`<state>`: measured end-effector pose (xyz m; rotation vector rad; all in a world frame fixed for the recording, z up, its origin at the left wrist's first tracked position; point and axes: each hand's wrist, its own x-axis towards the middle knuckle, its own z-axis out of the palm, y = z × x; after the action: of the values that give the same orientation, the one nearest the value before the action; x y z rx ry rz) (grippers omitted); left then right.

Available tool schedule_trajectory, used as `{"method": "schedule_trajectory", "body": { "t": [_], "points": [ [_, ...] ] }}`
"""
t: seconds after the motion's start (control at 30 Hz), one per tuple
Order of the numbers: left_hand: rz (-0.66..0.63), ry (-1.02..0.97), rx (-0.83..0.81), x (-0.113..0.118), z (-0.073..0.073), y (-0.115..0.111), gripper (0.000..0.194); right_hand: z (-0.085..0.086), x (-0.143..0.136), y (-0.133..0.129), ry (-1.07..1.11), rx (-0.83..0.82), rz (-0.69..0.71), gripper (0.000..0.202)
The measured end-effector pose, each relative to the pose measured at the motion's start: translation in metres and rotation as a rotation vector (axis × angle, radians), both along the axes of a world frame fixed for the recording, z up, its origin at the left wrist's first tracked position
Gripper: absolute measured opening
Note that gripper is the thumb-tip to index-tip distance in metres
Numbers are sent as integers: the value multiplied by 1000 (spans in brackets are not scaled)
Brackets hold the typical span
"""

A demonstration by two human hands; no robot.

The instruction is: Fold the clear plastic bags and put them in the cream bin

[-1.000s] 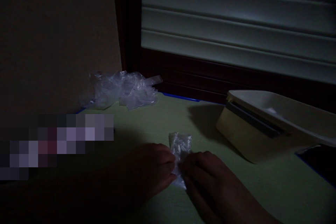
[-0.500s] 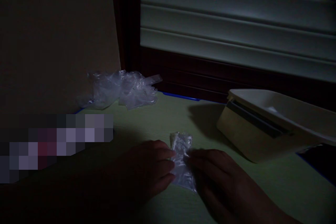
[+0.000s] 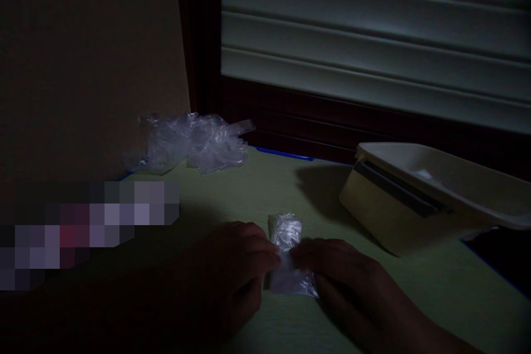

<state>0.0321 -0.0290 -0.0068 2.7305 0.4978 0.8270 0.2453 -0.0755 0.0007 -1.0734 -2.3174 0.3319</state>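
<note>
A small clear plastic bag (image 3: 287, 232) lies on the green tabletop between my two hands, its upper part shiny and crinkled and its lower part flatter. My left hand (image 3: 243, 271) has its fingers bent, with the index tip on the bag's left edge. From the other side, my right hand (image 3: 344, 271) pinches the bag's right edge; its thumb is mostly in shadow. Whether anything is inside the bag cannot be made out in this dim light.
A heap of crumpled clear plastic bags (image 3: 197, 142) lies at the back left, against the wall. At the right a cream plastic bin (image 3: 381, 210) stands near the table's edge, with something pale inside. A blurred-out patch (image 3: 124, 213) covers the left. White slats (image 3: 352, 27) rise behind.
My left fingers have curled in and the index has moved further over the bag. The bag's lower part is flatter and more exposed. The right hand has shifted slightly.
</note>
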Motion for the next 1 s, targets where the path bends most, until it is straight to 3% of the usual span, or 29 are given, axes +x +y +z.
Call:
{"method": "schedule_trajectory", "body": {
  "t": [0.27, 0.43, 0.6, 0.7, 0.8, 1.0],
  "points": [
    [-11, 40, -148, 1, -3, 13, 20, -3, -2, -4, 133, -231, -114, 17],
    [25, 50, -209, -1, -2, 16, 19, -5, -1, -9, 85, -190, -110, 38],
    [44, 56, -252, -2, 1, 13, 17, -1, -2, -11, 82, -99, -96, 31],
    [121, 40, -294, 0, 3, 10, 15, 4, -4, -15, 120, -76, -173, 28],
    [207, 1, -327, 1, 4, 8, 14, 10, -6, -17, 106, -110, -147, 25],
    [226, -139, -256, 2, -15, 12, 21, 9, -9, -14, 66, -158, -180, 18]
  ]
}}
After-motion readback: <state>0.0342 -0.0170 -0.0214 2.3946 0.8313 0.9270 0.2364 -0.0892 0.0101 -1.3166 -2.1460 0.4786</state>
